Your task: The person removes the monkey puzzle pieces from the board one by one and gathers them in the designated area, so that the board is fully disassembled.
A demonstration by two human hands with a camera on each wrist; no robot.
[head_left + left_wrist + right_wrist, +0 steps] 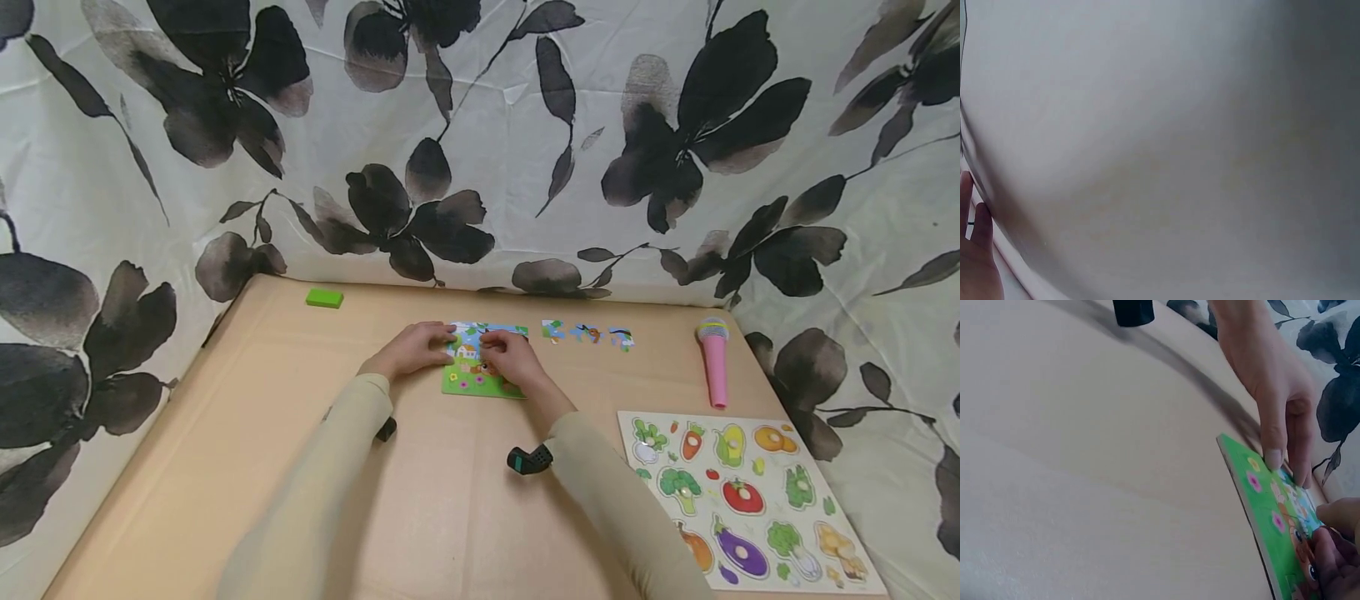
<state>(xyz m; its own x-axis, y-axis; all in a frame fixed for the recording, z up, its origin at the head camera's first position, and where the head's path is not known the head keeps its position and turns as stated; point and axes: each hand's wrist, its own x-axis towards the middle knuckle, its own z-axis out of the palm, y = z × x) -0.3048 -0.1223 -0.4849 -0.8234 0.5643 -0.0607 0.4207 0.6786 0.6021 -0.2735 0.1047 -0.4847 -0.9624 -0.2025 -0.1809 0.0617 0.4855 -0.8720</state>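
Note:
A small jigsaw puzzle (461,384) with a green, flowered lower part and a blue upper part lies flat toward the back of the table. My left hand (417,347) rests its straight fingertips and thumb on the puzzle's left side. Over its upper middle, my right hand (512,357) pinches a puzzle piece against the picture, mostly hidden by the bent fingers. The right wrist view shows the left hand (1275,394) reaching down to the board and the right hand (1338,550) at its surface. Only part of the left hand (977,262) enters the left wrist view.
Three loose puzzle pieces (587,333) lie in a row right of the puzzle. A pink toy microphone (716,367) and a vegetable picture board (630,423) are farther right. A green block (325,298) sits at the back left. Floral cloth (510,242) rises behind the table.

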